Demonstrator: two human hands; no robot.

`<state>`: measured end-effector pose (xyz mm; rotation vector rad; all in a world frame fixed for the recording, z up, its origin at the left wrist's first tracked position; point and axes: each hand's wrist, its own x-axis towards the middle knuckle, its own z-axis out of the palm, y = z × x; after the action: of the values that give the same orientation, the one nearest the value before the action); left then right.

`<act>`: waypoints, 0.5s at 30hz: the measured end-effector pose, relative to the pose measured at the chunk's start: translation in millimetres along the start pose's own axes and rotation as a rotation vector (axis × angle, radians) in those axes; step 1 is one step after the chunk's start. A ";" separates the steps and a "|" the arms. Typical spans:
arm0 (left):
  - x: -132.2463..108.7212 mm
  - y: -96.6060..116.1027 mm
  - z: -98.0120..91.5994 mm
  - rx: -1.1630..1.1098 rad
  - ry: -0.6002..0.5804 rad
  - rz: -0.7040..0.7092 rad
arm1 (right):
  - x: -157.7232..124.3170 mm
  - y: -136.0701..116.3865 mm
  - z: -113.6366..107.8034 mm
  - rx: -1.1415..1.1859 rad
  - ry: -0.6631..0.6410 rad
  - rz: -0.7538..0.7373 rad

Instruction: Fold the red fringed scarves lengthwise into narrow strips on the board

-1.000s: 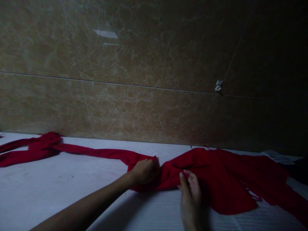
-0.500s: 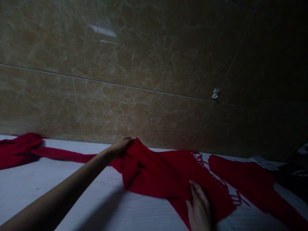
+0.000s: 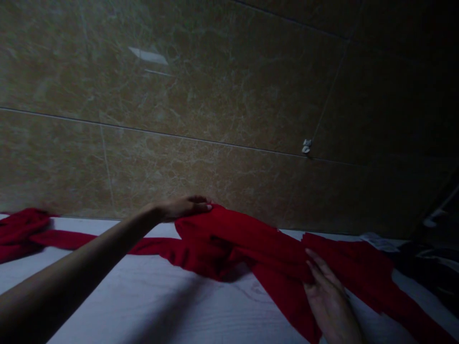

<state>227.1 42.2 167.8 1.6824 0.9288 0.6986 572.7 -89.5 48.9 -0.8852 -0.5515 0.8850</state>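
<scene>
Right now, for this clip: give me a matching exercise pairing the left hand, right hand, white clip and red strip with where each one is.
Things:
1. left hand
2. right hand
3. white clip
4. red strip

Places:
A. on the tiled wall
B. lying along the white surface
C. on top of the bunched red cloth
D. against the cloth's lower right side

Pairs: 1-C, 2-D, 3-A, 4-B
</scene>
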 end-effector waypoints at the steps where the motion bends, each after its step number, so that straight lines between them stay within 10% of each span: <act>1: -1.1 2.3 -2.3 -0.007 -0.015 -0.027 | 0.3 -5.0 -1.2 0.002 -0.005 0.059; 9: 3.3 55.6 -37.5 0.071 0.125 0.211 | -12.0 -4.1 -51.1 -0.272 -0.122 -0.118; 15: 112.0 68.7 48.0 0.483 0.234 0.090 | 22.6 -24.4 -114.9 -0.536 -0.070 -0.243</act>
<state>342.0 102.3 220.4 2.1056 1.2672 0.7860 679.0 -127.5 9.2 -1.2405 -0.9617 0.5520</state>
